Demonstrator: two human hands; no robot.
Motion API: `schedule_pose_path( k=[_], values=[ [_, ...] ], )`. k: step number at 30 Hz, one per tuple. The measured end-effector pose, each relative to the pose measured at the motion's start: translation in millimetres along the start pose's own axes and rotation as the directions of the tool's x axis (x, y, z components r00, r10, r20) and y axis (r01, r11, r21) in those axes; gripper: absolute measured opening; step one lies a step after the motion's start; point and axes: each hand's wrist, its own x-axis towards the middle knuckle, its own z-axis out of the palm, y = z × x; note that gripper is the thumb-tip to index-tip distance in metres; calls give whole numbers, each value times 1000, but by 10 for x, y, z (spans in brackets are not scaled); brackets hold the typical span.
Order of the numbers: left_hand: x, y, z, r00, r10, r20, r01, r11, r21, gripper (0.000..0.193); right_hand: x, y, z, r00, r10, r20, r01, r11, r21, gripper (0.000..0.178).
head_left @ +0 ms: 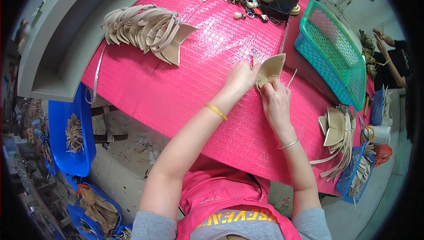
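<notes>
Over the pink-covered table, a beige shoe-upper piece (271, 67) with a thin strap is held between both of my hands. My left hand (240, 79) pinches its left edge, with the fingers closed. Just to the right and nearer to me, my right hand (276, 100) grips the lower edge with curled fingers. The narrow strap end (292, 77) sticks out past my right hand. What lies under my fingertips is hidden. A fanned row of similar beige strapped pieces (143, 28) lies at the far left, and a smaller stack (334, 127) lies to my right.
A green plastic basket (333, 59) stands tilted at the right. Scissors (365, 132) and a blue basket of straps (349, 174) sit at the right edge. Blue bins (70, 160) stand lower left. Another person's hands (383, 41) show far right.
</notes>
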Motion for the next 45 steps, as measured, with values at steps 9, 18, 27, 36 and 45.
schedule_pose_path(
  k=[9,18,27,36,45],
  values=[
    [-99,-82,66,997,-70,14,62,756,-651,15,-147,-2,-140,978,-85,-191,108,988,113,16],
    [-115,-331,-266,935,-126,-331,-188,614,-767,34,-716,-443,-316,995,35,98,-80,861,502,24],
    [-253,-487,-545,937,-132,-323,-168,641,-749,25,-449,-279,-129,997,-38,63,14,938,348,35],
    [-315,-627,-738,960,-124,-251,-131,593,-795,25,-1073,-377,-710,988,58,143,-117,885,451,25],
    [-464,-550,-815,984,-24,-179,-122,641,-758,26,-446,-471,-987,959,-85,-269,247,712,657,25]
  ],
)
